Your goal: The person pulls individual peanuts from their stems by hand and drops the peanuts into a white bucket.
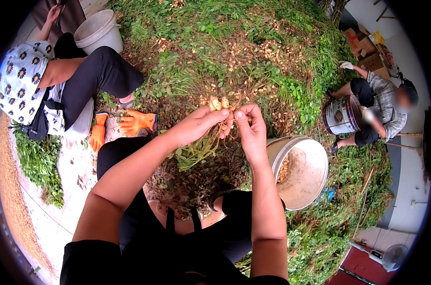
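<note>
In front of my body both hands meet on a peanut plant (pixel 202 153), its leafy stems hanging below them. My left hand (pixel 195 125) is closed around it, with several pale peanuts (pixel 218 103) showing above the thumb and fingers. My right hand (pixel 252 129) pinches at the thin roots beside them, thumb against fingers; exactly what lies between those fingertips is partly hidden. Close to my right forearm a white bucket (pixel 309 176) lies tilted with its mouth toward me, some peanuts (pixel 283 170) inside along its left wall.
Pulled peanut plants (pixel 191 61) and loose peanuts (pixel 267 52) spread over the ground ahead. Orange gloves (pixel 137 121) lie at left, near a seated person in dark trousers (pixel 104 71) and another bucket (pixel 99 32). At right, a person in a checked shirt (pixel 386 102) sits by a printed bucket (pixel 341 115).
</note>
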{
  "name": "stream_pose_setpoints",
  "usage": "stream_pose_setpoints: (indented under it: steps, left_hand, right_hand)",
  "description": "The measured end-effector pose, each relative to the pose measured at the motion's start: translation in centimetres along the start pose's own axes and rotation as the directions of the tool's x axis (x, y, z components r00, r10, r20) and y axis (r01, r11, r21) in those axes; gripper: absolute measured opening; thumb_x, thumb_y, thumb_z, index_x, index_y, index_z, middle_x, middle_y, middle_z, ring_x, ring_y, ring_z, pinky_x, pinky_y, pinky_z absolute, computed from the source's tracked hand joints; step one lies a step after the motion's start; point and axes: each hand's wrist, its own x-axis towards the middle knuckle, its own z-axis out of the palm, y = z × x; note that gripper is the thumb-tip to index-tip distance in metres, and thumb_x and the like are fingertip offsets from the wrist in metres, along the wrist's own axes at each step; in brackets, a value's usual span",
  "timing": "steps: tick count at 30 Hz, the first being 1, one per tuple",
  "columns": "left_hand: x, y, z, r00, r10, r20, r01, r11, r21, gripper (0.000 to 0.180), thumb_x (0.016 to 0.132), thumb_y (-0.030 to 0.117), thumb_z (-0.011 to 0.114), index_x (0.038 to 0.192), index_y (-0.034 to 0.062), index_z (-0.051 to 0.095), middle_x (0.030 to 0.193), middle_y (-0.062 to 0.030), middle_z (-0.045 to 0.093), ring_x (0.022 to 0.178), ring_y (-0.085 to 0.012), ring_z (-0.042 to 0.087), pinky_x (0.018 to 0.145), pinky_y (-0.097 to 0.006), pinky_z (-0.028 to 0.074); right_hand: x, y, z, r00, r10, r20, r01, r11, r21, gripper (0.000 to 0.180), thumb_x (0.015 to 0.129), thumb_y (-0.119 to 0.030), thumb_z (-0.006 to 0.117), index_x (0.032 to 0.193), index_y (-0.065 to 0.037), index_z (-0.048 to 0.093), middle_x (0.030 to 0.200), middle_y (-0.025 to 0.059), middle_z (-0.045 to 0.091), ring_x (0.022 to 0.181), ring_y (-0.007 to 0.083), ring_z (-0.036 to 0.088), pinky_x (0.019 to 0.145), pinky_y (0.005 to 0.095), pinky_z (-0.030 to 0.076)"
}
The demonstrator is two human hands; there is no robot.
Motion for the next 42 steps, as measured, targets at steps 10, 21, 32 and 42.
stream_pose_setpoints:
  steps: [10,21,32,42]
  left_hand:
    - [0.3,0.5,0.8,1.0,-0.002,-0.014,0.003,0.999,0.053,0.04,0.101,0.039,0.037,0.093,0.0041,0.057,0.07,-0.0034,0.057,0.07,-0.0126,0.053,0.072,-0.029,0.044]
    - [0.2,0.2,-0.1,0.999,-0.04,-0.008,0.037,0.974,-0.222,0.037,0.098,0.039,0.038,0.088,0.0073,0.053,0.073,-0.0048,0.057,0.066,-0.0141,0.053,0.065,-0.028,0.044]
    - [0.2,0.7,0.5,0.996,-0.077,-0.038,0.069,0.981,-0.181,0.04,0.099,0.042,0.036,0.086,0.0085,0.052,0.071,-0.0044,0.056,0.066,-0.0137,0.053,0.065,-0.028,0.044]
    - [0.5,0.3,-1.2,0.954,-0.108,-0.279,0.028,0.961,-0.276,0.046,0.102,0.043,0.04,0.115,0.0027,0.059,0.099,-0.0064,0.066,0.078,-0.0141,0.058,0.078,-0.029,0.048]
  right_hand:
    - [-1.5,0.0,0.4,0.982,0.186,0.023,-0.169,0.827,0.535,0.033,0.099,-0.038,0.049,0.109,-0.006,0.051,0.077,0.0015,0.056,0.053,0.0069,0.049,0.053,0.0269,0.052]
    - [1.9,-1.7,-3.2,0.919,0.29,-0.266,-0.021,0.71,0.704,0.016,0.098,-0.021,0.055,0.105,-0.007,0.055,0.094,0.003,0.06,0.065,0.006,0.046,0.05,0.0192,0.038]
    - [0.8,0.7,0.4,0.978,-0.153,-0.14,0.124,0.973,-0.197,0.023,0.095,-0.024,0.061,0.11,-0.006,0.058,0.078,-0.0026,0.057,0.066,0.004,0.05,0.052,0.0196,0.036]
    - [1.9,0.0,-2.9,0.951,0.286,-0.116,-0.187,0.831,0.524,0.009,0.091,-0.008,0.053,0.099,-0.009,0.053,0.084,0.001,0.054,0.062,0.0061,0.044,0.046,0.0167,0.031]
